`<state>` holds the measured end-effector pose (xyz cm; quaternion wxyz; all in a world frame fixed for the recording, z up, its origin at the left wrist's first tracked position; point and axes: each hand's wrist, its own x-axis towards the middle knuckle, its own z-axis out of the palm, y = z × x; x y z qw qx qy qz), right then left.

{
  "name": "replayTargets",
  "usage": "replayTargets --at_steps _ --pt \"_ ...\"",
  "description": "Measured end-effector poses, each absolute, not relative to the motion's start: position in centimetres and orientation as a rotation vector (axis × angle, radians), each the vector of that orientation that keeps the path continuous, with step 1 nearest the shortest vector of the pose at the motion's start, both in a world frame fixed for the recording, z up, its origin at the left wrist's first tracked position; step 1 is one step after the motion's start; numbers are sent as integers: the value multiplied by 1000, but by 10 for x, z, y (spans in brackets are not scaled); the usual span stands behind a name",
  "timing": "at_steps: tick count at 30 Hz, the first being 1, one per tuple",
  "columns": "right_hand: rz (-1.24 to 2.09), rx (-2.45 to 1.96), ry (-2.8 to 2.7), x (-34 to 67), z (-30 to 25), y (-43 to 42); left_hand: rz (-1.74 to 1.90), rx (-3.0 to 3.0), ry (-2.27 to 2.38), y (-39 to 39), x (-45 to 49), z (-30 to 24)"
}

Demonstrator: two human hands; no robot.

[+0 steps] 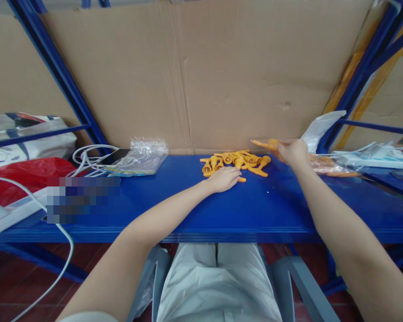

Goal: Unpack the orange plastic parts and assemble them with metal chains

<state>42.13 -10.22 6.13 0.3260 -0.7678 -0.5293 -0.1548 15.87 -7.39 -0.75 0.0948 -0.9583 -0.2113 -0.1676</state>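
Observation:
A pile of orange plastic pieces [228, 158] with round cupped heads and thin arms lies on the blue tabletop. My left hand [223, 180] rests at the pile's front edge, its fingers curled over one piece, whose orange end [242, 180] pokes out by the fingertips. Most of that piece is hidden under the hand. To the right, my right hand [293, 151] is raised above the table, closed around another orange plastic piece [272, 144]. Its narrow tip points left, and motion blurs the hand slightly.
A clear plastic bag [322, 165] with orange pieces lies at right, near white packaging [372, 156]. At left are a plastic-wrapped packet [137, 161], white cables [83, 158] and a red bag [30, 174]. Cardboard [221, 80] and blue uprights [63, 76] stand behind.

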Motion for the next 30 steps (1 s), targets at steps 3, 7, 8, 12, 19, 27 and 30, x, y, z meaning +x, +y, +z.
replayTargets --at_steps 3,7,8,12,19,27,30 --pt "-367 -1679 -1655 399 56 -96 -529 -2863 -647 -74 158 -8" --pt "-345 -1356 -1954 375 43 -91 -586 -2887 -708 -72 157 -9" --pt "-338 -1334 -1986 371 41 -91 -592 -2890 -722 -72 157 -10" --pt "-389 -1400 -2131 360 36 -94 -586 -2903 -737 -71 157 -11" --pt "-690 -1885 -2205 332 42 -118 -537 -2895 -738 -73 158 -8" --pt "-703 -2250 -1922 329 30 -109 -540 -2889 -683 -71 157 -9" --pt "-700 -2246 -1838 341 23 -103 -548 -2896 -675 -70 157 -10"
